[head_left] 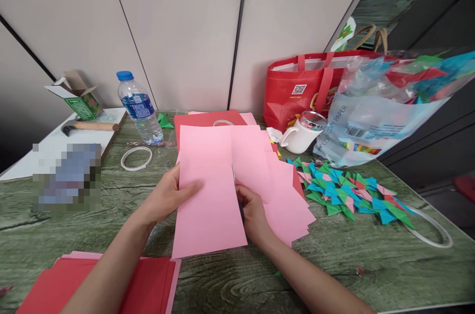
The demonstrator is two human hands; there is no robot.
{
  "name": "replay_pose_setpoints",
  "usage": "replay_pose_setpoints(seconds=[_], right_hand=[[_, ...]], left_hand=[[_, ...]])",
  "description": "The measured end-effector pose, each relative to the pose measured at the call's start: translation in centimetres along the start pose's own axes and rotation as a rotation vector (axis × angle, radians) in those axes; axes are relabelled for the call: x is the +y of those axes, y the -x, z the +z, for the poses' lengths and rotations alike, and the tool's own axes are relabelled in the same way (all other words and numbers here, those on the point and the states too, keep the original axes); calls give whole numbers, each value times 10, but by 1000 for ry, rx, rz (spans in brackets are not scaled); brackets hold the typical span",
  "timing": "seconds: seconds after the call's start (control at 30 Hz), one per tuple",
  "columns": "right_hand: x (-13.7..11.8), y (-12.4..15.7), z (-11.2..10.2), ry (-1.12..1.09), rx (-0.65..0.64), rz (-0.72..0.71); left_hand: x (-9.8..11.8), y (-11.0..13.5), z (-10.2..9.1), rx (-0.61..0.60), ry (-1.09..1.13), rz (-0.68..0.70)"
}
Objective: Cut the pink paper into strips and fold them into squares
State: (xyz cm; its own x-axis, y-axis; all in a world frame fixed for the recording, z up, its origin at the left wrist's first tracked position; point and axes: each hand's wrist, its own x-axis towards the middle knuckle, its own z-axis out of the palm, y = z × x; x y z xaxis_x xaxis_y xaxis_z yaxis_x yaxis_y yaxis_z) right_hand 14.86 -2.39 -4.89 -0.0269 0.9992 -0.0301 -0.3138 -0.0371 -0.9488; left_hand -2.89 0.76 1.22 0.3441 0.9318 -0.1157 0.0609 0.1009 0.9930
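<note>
My left hand grips the left edge of a pink sheet of paper, thumb on top and fingers behind. The sheet is raised and split by a cut running from its near edge up to about its middle. At this cut, my right hand is closed around scissors. Only a thin strip of blade and a bit of dark handle show; the paper and fingers hide the rest. A fanned stack of pink sheets lies under and to the right of my right hand.
Red paper lies at the near left. Behind stand a water bottle, white mug, red bag and plastic bag. Folded paper pieces lie right; a tape-like ring and hammer-like tool lie left.
</note>
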Motion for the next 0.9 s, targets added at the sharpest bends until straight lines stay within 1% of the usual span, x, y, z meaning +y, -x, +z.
replay_pose_setpoints(seconds=[0.3, 0.53, 0.63, 0.73, 0.9], right_hand=[[-10, -1, 1, 26, -41, -90], [-6, 0, -2, 101, 0, -179], [-7, 0, -1, 116, -28, -161], [-9, 0, 0, 71, -77, -112], [-10, 0, 1, 76, -59, -96]], left_hand=[[1, 2, 2, -31, -39, -44], [3, 3, 2, -69, 77, -107], [2, 2, 2, -73, 99, -122], [1, 1, 3, -67, 103, -126], [1, 1, 3, -54, 86, -126]])
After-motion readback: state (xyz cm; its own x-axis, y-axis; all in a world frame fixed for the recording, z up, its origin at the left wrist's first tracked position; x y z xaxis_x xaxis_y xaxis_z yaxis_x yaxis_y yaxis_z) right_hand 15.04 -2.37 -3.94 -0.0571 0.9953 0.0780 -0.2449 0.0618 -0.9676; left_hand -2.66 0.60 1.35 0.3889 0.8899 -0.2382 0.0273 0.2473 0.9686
